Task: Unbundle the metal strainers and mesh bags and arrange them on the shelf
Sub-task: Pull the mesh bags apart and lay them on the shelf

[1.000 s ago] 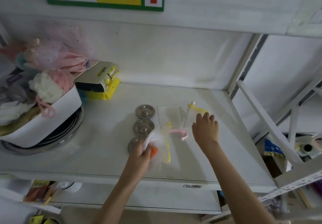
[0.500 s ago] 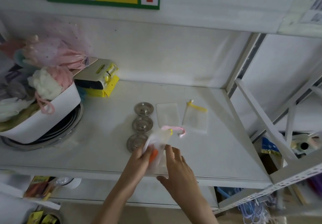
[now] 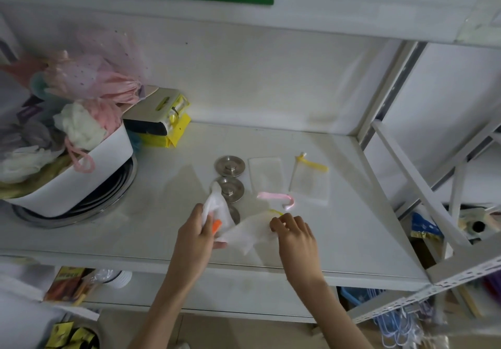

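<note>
Across the white shelf [image 3: 162,213] I'm counting from big to small. One white tub [image 3: 81,180] on the far left, heaped with pink and cream puffs, sits on a stack of metal basins [image 3: 119,188]. Behind it, one yellow-and-white packet [image 3: 168,120] against the back wall.

Mesh bags next: two lie flat already, a plain white mesh bag [image 3: 267,173] and, just right of it, a yellow-ribbon mesh bag [image 3: 310,183]. One pink ribbon [image 3: 279,198] curls loose in front of them. My left hand [image 3: 196,237] is clenched around a bunch of white mesh [image 3: 218,207] with something orange [image 3: 217,225] poking out; how many bags are in that bunch I can't say, it's crumpled. My right hand [image 3: 295,236] pinches the edge of one bag [image 3: 248,233] stretched between both hands, just above the shelf near its front edge.

Smallest: metal strainers, three in a column. The back strainer [image 3: 230,166] is clear, the middle strainer [image 3: 231,189] is partly covered by the mesh, the front strainer [image 3: 235,215] is mostly hidden behind it.
</note>
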